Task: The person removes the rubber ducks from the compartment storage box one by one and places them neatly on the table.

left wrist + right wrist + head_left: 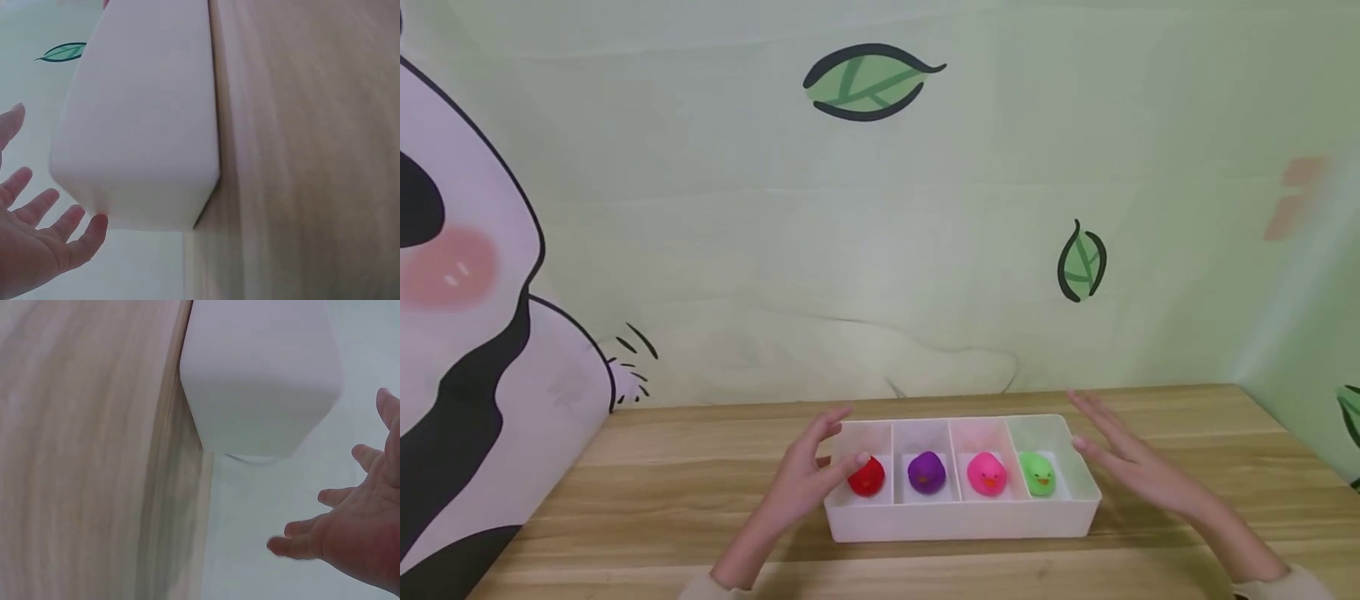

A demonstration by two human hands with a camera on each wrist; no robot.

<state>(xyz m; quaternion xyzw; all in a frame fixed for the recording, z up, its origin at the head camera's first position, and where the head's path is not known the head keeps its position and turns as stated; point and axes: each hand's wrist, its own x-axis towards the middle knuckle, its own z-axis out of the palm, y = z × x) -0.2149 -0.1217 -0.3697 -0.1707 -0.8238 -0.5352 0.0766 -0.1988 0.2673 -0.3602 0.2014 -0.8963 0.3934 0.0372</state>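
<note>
Head view: the white box (962,521) sits on the wooden surface (662,483) between the 2 hands, its left end just beside the left hand (808,477) and its right end near the right hand (1138,468). Both hands are wide, fingers spread and palms turned inward toward the box. The left thumb overlaps the nearest toy in this view, and in the left wrist view a fingertip overlaps the box's corner; I cannot tell whether either touches. The box has 4 compartments in a row, with 1 toy in each: from left to right, a red toy (867,480), a purple toy (927,473), a pink duck (987,473) and a green duck (1038,474).
</note>
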